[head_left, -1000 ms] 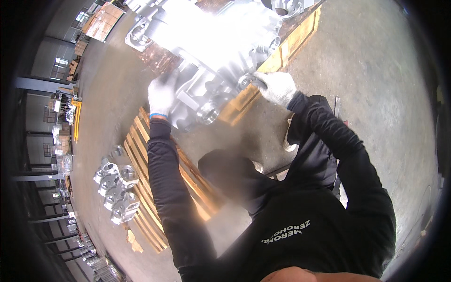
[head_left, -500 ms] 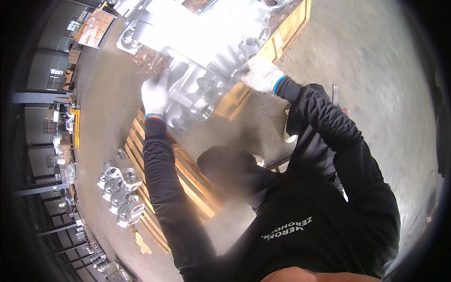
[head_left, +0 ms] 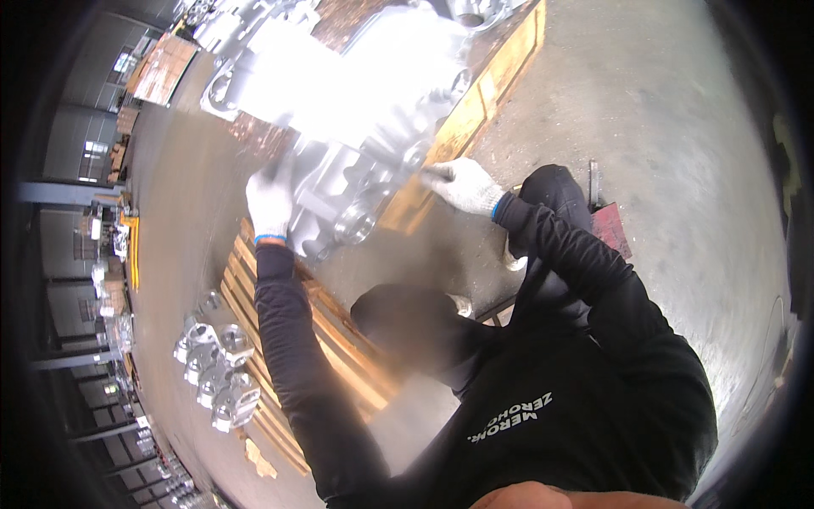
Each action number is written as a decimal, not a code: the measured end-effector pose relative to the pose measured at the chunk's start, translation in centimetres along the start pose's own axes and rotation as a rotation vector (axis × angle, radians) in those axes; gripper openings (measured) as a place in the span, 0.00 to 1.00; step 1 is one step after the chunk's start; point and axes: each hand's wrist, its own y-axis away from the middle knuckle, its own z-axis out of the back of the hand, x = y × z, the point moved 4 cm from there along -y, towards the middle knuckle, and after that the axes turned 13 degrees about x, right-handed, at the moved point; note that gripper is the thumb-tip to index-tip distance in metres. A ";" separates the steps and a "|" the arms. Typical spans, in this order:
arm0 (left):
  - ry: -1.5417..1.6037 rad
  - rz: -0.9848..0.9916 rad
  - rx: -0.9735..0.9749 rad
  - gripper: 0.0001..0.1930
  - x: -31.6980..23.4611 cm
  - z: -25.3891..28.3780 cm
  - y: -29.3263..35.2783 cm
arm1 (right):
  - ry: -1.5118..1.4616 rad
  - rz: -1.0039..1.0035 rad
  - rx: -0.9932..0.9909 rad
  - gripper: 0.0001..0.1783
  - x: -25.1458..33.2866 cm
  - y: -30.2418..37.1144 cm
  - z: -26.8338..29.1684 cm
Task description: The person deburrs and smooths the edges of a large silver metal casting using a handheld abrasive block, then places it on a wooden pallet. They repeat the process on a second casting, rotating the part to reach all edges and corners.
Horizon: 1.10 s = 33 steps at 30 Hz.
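Note:
A silver-grey metal casting (head_left: 326,191) with round bores lies at the near end of a pallet of similar parts. My left hand (head_left: 270,204), in a white knit glove with a blue cuff, grips the casting's left edge; its fingertips are blurred. Just off the casting's right side is my right hand (head_left: 466,186), gloved the same way. Its fingers are curled together, and whatever they hold, if anything, is hidden. Strong glare whitens the castings (head_left: 390,68) beyond.
A yellowish wooden beam (head_left: 487,93) edges the load on the right. Below my left arm lies a slatted wooden pallet (head_left: 339,339), with several bright castings (head_left: 216,373) on the floor beside it. A red object (head_left: 609,229) sits by my knee. Stacked boxes (head_left: 165,68) stand far left.
My right hand has drawn down and slightly left, away from the castings' right side. My left hand stays at the casting's edge, a little lower in view. The whole view has shifted slightly.

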 end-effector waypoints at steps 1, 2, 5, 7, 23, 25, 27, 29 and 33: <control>0.027 -0.005 0.000 0.19 0.0 0.0 0.0 | 0.100 0.100 -0.026 0.25 0.3 0.3 1.1; 0.072 -0.051 -0.022 0.18 -0.1 0.1 0.1 | 0.161 0.062 -0.062 0.24 0.2 0.6 2.5; 0.079 0.034 0.010 0.18 0.2 0.0 0.0 | 0.466 0.014 -0.244 0.23 0.2 1.1 7.8; 0.070 0.080 0.049 0.18 0.3 -0.1 0.0 | 0.643 0.138 -0.370 0.20 0.8 0.9 11.3; 0.229 0.082 0.028 0.24 1.0 -0.3 -0.1 | 0.544 0.041 -0.453 0.16 -0.2 -1.3 10.9; 0.188 0.083 0.031 0.23 1.0 -0.4 -0.1 | 0.589 -0.019 -0.340 0.15 0.8 -1.4 10.2; 0.171 0.048 0.009 0.22 0.8 -0.4 -0.1 | 0.548 -0.069 -0.259 0.17 1.9 -1.7 10.6; 0.198 0.014 -0.016 0.22 0.5 -0.4 0.0 | 0.702 0.001 -0.225 0.18 3.7 -2.1 11.7; 0.230 -0.008 -0.008 0.21 0.0 -0.4 0.1 | 0.812 0.060 -0.159 0.20 5.2 -3.3 16.4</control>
